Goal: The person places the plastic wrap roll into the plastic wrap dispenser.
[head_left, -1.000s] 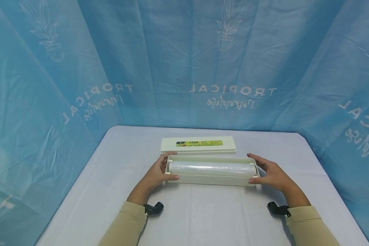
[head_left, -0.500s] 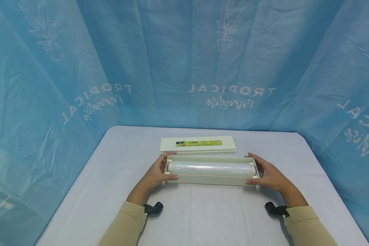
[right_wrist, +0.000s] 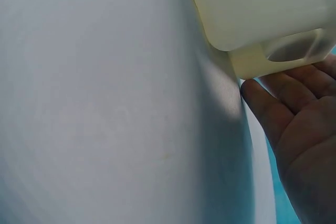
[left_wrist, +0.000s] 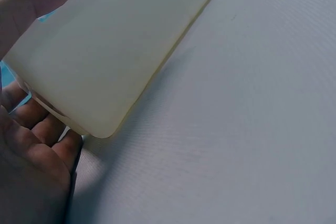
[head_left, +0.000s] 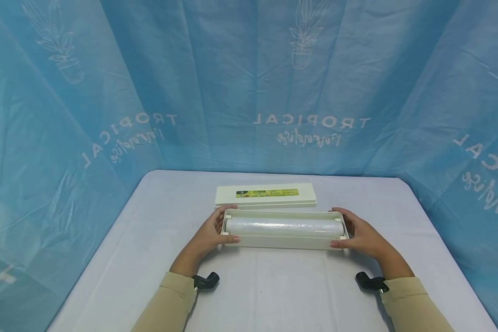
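A long cream plastic box (head_left: 282,242) lies across the middle of the table with its top uncovered. Inside it rests a shiny roll of cling film (head_left: 284,227). My left hand (head_left: 209,235) grips the box's left end, thumb on the front wall and fingers round the end and back. At the opposite end my right hand (head_left: 363,236) holds the box the same way, thumb in front. The left wrist view shows the front wall (left_wrist: 115,51) between thumb and curled fingers. In the right wrist view, an oval opening shows in the box's end wall (right_wrist: 249,62), fingers beside it.
Just behind the box lies its matching cream lid (head_left: 265,198) with a yellow-green label. A white cloth (head_left: 290,290) covers the table. Blue printed curtains (head_left: 249,92) enclose the back and both sides. A small black wrist device (head_left: 206,281) sits by each cuff.
My right hand has shifted slightly left, closing in on the box's right end, its thumb further along the front wall. The left hand and box stay nearly in place.
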`<act>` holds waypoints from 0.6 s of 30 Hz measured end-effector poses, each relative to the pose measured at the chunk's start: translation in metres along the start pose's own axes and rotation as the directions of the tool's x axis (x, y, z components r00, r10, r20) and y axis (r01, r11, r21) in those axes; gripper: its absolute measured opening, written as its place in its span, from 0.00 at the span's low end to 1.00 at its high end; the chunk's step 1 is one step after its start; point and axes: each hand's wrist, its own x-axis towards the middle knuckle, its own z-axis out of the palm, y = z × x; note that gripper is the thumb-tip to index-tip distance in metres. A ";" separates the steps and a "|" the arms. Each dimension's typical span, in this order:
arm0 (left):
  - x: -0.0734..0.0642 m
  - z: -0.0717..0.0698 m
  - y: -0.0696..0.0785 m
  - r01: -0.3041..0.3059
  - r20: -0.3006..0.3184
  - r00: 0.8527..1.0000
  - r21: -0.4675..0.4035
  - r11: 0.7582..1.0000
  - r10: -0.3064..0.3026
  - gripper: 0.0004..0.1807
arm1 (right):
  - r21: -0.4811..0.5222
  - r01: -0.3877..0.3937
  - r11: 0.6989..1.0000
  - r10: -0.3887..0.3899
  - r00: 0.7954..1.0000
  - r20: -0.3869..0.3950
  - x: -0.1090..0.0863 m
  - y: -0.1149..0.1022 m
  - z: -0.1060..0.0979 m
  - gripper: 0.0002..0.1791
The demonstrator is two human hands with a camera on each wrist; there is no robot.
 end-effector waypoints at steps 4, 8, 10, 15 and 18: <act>0.000 -0.001 0.001 -0.011 0.006 1.000 0.010 1.000 0.011 0.57 | 0.008 -0.007 1.000 0.007 1.000 0.001 -0.001 0.001 0.000 0.57; 0.000 0.000 0.000 -0.032 0.003 1.000 0.044 0.999 0.031 0.57 | 0.016 0.004 1.000 -0.004 1.000 -0.001 -0.001 0.002 0.001 0.56; -0.001 0.000 0.000 -0.045 -0.002 0.999 0.070 0.997 0.045 0.56 | 0.014 0.009 1.000 -0.009 1.000 0.000 -0.001 0.002 0.001 0.55; -0.001 -0.003 0.000 -0.091 -0.024 0.995 0.106 0.990 0.094 0.51 | 0.008 0.015 1.000 -0.015 1.000 0.004 -0.001 0.003 0.000 0.56; 0.001 -0.005 0.000 -0.128 -0.049 0.990 0.112 0.985 0.134 0.44 | 0.010 0.017 1.000 -0.017 1.000 0.005 -0.001 0.003 0.000 0.56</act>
